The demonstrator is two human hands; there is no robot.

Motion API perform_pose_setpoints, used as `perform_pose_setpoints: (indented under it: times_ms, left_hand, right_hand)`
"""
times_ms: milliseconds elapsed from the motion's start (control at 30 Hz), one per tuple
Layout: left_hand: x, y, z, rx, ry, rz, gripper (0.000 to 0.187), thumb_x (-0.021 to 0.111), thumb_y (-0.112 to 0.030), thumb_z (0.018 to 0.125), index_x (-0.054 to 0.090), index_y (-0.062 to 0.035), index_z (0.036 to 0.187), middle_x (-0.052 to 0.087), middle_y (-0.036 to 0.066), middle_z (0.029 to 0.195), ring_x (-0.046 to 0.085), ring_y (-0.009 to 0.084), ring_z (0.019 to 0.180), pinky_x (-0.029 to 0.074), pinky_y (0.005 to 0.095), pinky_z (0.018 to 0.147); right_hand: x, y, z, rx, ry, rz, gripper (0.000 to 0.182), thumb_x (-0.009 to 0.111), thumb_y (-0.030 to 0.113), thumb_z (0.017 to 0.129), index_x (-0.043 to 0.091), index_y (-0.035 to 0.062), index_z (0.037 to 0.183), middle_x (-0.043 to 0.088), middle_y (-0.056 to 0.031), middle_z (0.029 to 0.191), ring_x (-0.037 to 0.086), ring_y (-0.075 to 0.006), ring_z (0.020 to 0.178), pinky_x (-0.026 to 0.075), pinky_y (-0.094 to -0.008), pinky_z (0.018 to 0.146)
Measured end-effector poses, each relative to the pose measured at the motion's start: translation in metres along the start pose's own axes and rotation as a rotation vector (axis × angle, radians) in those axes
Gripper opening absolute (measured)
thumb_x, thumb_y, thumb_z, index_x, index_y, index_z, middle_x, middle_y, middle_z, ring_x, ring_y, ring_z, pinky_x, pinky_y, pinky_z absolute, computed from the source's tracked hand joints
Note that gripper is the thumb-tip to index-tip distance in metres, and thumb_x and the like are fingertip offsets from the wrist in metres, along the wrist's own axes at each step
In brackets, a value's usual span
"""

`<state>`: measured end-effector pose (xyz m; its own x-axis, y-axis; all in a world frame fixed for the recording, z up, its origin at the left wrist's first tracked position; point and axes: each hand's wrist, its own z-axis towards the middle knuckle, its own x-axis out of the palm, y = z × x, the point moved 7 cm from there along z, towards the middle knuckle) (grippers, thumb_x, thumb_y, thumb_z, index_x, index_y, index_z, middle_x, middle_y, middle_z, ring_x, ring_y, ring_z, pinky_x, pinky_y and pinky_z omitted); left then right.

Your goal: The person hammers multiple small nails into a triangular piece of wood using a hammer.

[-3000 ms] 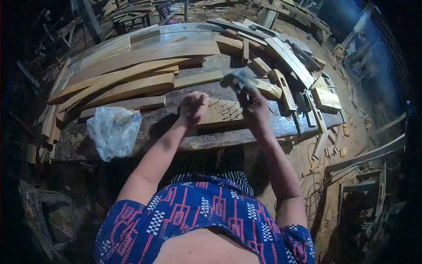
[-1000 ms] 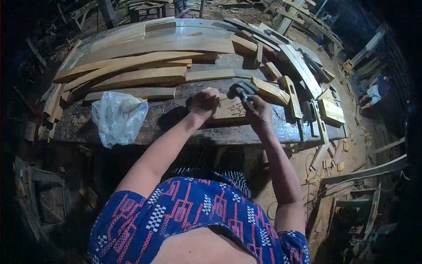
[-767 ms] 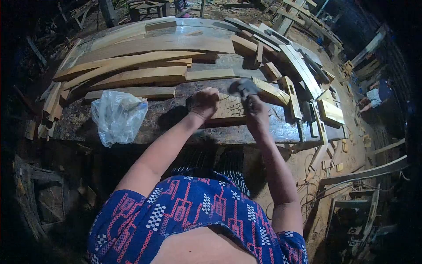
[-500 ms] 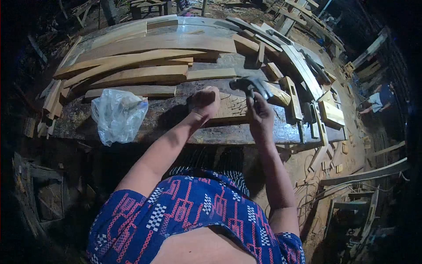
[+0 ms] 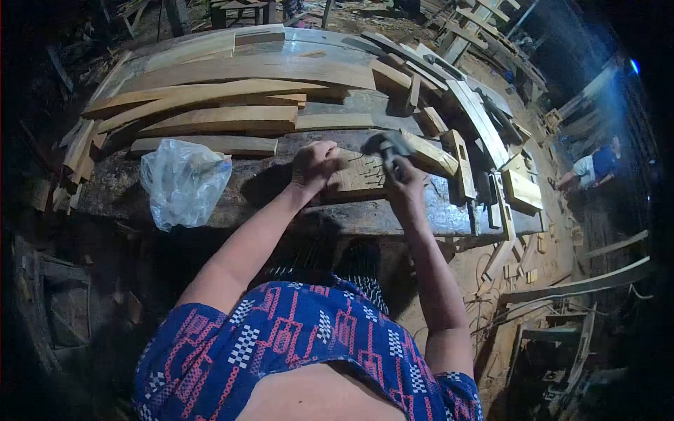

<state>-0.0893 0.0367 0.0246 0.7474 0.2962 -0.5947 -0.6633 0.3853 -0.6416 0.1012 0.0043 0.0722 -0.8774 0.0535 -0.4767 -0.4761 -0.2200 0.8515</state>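
My right hand [image 5: 406, 188] is wrapped round the handle of a claw hammer [image 5: 388, 144]. The hammer's head hangs over the right part of a wooden block [image 5: 358, 184], slightly blurred. Several thin nails stick up from the block's top face. At the block's left end is my left hand [image 5: 314, 168], its fingers curled and partly smeared; what they grip, if anything, is hidden. To the left, a clear plastic bag [image 5: 184, 186] sits on the dark workbench [image 5: 256, 203], its contents hard to make out.
Long wooden boards [image 5: 246, 70] lie across the back of the bench. More cut timber pieces [image 5: 460, 165] and a pale plank [image 5: 481, 123] lie on the right. A person [image 5: 595, 165] is low down beyond the bench at far right.
The hammer and my right hand have shifted a little left and down. My left hand stays by the block's left end, its fingers moved slightly. The whole view has shifted slightly.
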Motion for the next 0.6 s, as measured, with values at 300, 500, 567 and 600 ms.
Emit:
perform_pose_setpoints:
  times_ms: [300, 500, 567, 600]
  left_hand:
    - [0.005, 0.01, -0.003, -0.007, -0.212, -0.05, 0.02, 0.051, -0.019, 0.085, 0.065, -0.0049, 0.088, 0.064, 0.017, 0.085, 0.061, 0.0361, 0.083, 0.049, 0.0438, 0.072]
    - [0.005, 0.011, -0.002, -0.101, -0.157, -0.076, 0.018, 0.052, -0.019, 0.085, 0.063, -0.0051, 0.085, 0.063, 0.018, 0.084, 0.06, 0.0376, 0.083, 0.048, 0.0449, 0.071]
    - [0.006, 0.01, -0.004, -0.094, -0.159, -0.06, 0.018, 0.051, -0.019, 0.085, 0.063, -0.005, 0.085, 0.063, 0.018, 0.084, 0.06, 0.0375, 0.083, 0.048, 0.0451, 0.071]
    - [0.004, 0.008, -0.002, -0.081, -0.168, -0.043, 0.018, 0.05, -0.018, 0.085, 0.062, -0.0049, 0.085, 0.063, 0.018, 0.084, 0.06, 0.0375, 0.083, 0.048, 0.0453, 0.071]
  right_hand:
    - [0.003, -0.02, -0.016, 0.081, -0.066, 0.088, 0.026, 0.058, 0.024, 0.091, 0.061, 0.0068, 0.11, 0.048, 0.0036, 0.059, 0.042, -0.0031, 0.05, 0.033, -0.0191, 0.044]
    - [0.0, -0.008, -0.022, 0.142, -0.003, 0.303, 0.021, 0.056, 0.024, 0.092, 0.062, 0.0055, 0.099, 0.049, 0.0029, 0.059, 0.043, -0.0041, 0.049, 0.034, -0.0198, 0.044]
    - [-0.001, 0.0, -0.026, 0.162, -0.035, 0.346, 0.022, 0.056, 0.025, 0.092, 0.062, 0.005, 0.098, 0.049, 0.0036, 0.059, 0.043, -0.0034, 0.049, 0.034, -0.02, 0.043]
    - [0.001, -0.003, -0.028, 0.15, -0.04, 0.337, 0.023, 0.057, 0.026, 0.092, 0.062, 0.0052, 0.097, 0.049, 0.0036, 0.059, 0.043, -0.0032, 0.048, 0.033, -0.02, 0.042]
